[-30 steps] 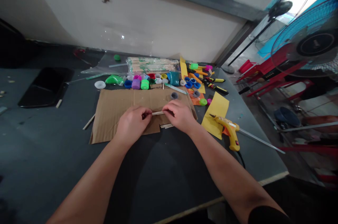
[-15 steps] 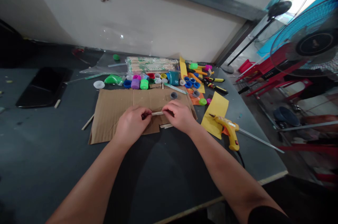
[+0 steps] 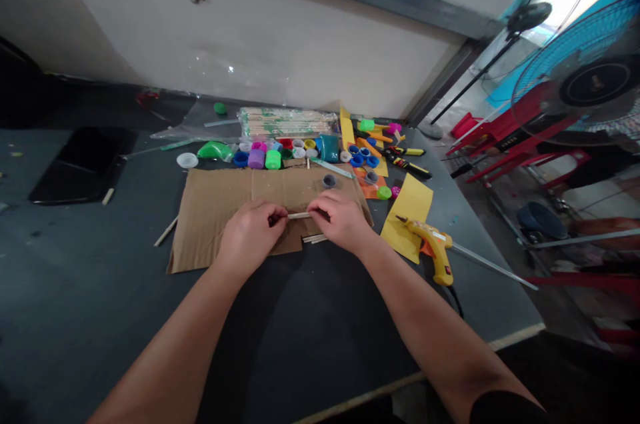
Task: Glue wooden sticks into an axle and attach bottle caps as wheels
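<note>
Between my two hands a short length of pale wooden sticks [image 3: 299, 215] is held level over a sheet of brown cardboard [image 3: 203, 211]. My left hand [image 3: 254, 231] pinches its left end, and my right hand [image 3: 340, 219] pinches the right end. The fingertips hide both ends, and whether it is one stick or several pressed together is hard to make out. Beneath my right hand, several short loose sticks [image 3: 314, 239] lie by a notch in the cardboard's near edge. A small grey cap [image 3: 329, 181] rests on the cardboard just beyond that hand.
On the right, a yellow glue gun [image 3: 436, 247] lies partly on yellow paper [image 3: 410, 207]. Behind the cardboard stand colourful bottle caps [image 3: 257, 157] and a plastic-wrapped stick bundle [image 3: 287, 123]. Cutters [image 3: 410, 163] lie at the back right. A black phone [image 3: 83, 164] is at left.
</note>
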A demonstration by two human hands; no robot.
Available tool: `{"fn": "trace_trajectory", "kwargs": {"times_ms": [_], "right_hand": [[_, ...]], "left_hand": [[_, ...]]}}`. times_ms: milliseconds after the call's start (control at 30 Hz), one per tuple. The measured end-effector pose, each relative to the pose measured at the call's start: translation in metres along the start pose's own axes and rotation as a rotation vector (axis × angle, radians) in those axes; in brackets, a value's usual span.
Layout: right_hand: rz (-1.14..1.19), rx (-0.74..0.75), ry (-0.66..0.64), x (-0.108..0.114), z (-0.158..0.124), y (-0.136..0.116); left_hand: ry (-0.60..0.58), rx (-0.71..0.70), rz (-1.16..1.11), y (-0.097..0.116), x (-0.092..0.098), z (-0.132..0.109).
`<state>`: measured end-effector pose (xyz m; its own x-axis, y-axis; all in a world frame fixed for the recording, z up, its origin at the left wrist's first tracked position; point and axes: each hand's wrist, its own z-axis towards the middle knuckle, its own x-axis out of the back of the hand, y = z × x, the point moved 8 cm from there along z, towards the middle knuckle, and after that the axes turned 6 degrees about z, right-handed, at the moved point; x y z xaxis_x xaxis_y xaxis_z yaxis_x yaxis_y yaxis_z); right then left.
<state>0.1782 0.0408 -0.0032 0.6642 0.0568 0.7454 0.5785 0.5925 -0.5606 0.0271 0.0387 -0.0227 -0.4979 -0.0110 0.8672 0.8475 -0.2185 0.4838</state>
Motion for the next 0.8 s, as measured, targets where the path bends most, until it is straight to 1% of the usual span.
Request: {"fn": "trace_trajectory", "kwargs": {"times_ms": [333, 633, 800], "right_hand": [[0.002, 0.004, -0.024, -0.0010, 0.0004, -0.0011], [-0.004, 0.011, -0.027, -0.0028, 0.0000, 0.0002], [0.017, -0.007, -0.023, -0.0015, -0.0011, 0.0010]], "left_hand": [[0.012, -0.021, 0.006, 0.0021, 0.0019, -0.0005], [0.028, -0.085, 0.002, 0.0052, 0.0010, 0.0003], [0.024, -0.056, -0.013, 0.0046, 0.0029, 0.0001]]}}
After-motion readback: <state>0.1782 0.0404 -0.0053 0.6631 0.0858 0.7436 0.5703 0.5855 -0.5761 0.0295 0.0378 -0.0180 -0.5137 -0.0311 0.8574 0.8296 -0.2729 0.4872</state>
